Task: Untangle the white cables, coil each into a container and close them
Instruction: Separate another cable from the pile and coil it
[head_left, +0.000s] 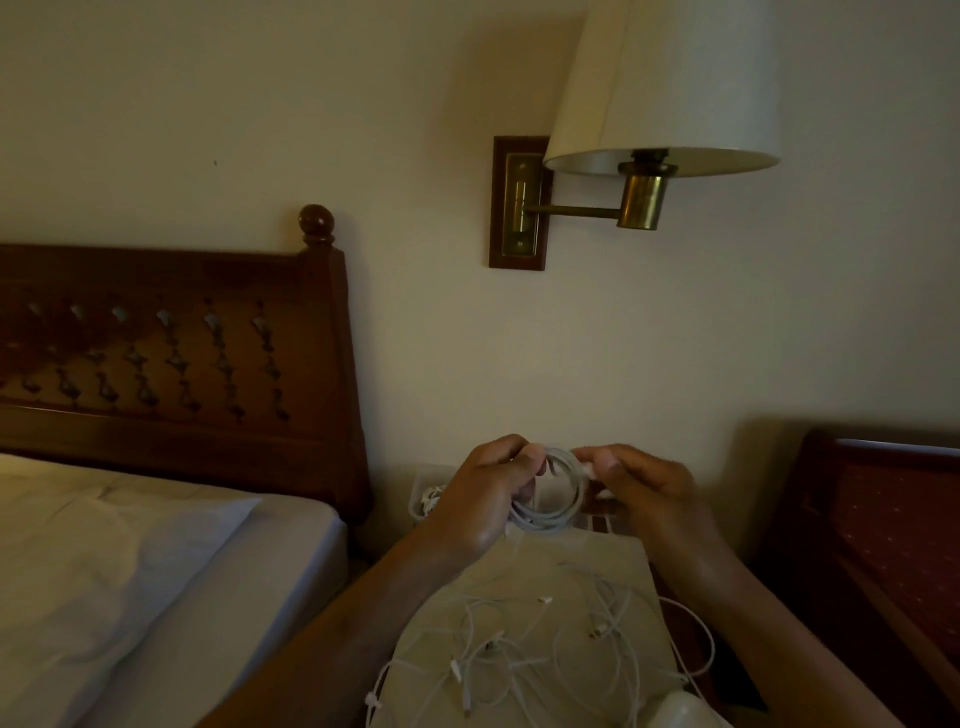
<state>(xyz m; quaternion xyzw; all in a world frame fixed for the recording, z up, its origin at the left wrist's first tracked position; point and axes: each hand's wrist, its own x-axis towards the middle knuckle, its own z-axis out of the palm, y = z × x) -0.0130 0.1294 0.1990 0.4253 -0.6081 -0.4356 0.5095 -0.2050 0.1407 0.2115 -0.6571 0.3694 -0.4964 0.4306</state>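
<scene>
1. The person is holding a coiled cable (558, 499) up between both hands, in front of the wall and above the far end of a bedside surface.
2. The left hand (483, 499) is gripping the left side of the coil, with its fingers curled round the gathered loops and its thumb lying over the top.
3. The right hand (649, 493) is pinching the upper right of the same coil between thumb and fingertips, and the rest of its fingers are bending inward.
4. The coil is hanging as a rough ring of several white loops, and its lower edge is sitting just above the pale sheet (597, 561) that is covering the surface.
5. The loose cables (545, 649) are lying in a tangle on that sheet, nearer the person than the coil, with their strands crossing one another and small connectors showing here and there.
6. One loop of the tangle is spilling over the right edge of the sheet.
7. A pale box (423, 499) is standing at the back, just behind the left wrist; the light is too dim to tell what is inside it.
8. A white rounded object (680, 706) is showing at the bottom edge, beside the tangle.
9. A bed (130, 571) with a carved headboard (156, 353) is standing to the left, a wall lamp (660, 88) is hanging above, and a red chair (883, 519) is standing to the right.
</scene>
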